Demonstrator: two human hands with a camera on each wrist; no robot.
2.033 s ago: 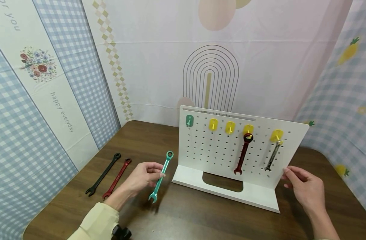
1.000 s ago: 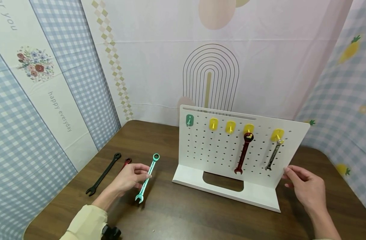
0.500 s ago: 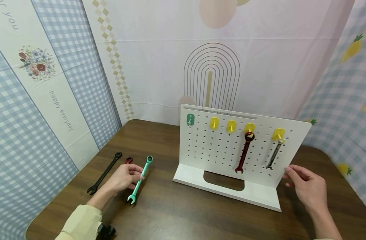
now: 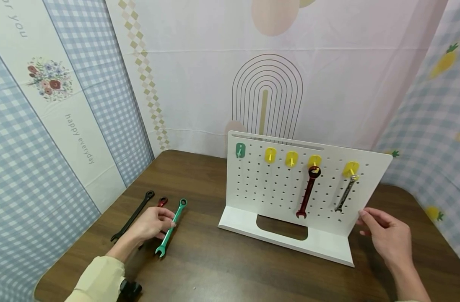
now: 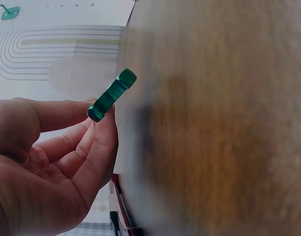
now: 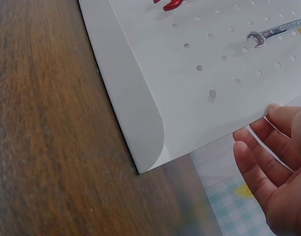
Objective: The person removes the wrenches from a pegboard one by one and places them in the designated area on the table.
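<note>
In the head view, my left hand (image 4: pixel 149 224) pinches a green combination wrench (image 4: pixel 166 240) between thumb and fingers, its ring end up and its open jaw low over the table. The left wrist view shows that wrench (image 5: pixel 111 96) end-on at the fingertips. Beside this hand a black wrench (image 4: pixel 138 210) and a red wrench (image 4: pixel 162 201), partly hidden by the hand, lie on the table. With thumb in front and fingers behind, my right hand (image 4: pixel 390 235) grips the right edge of a white pegboard stand (image 4: pixel 239 219).
From yellow hooks on the board hang a dark red wrench (image 4: pixel 307 193) and a small silver wrench (image 4: pixel 344 197). A green hook (image 4: pixel 240 150) and two yellow hooks (image 4: pixel 270 155) to the left carry nothing. Printed cloth curtains (image 4: pixel 184 84) stand behind the brown table (image 4: pixel 214 268).
My left hand has carried the green wrench leftward, away from the board and down toward the table, now covering much of the red wrench lying there. The right hand stays at the board's edge.
</note>
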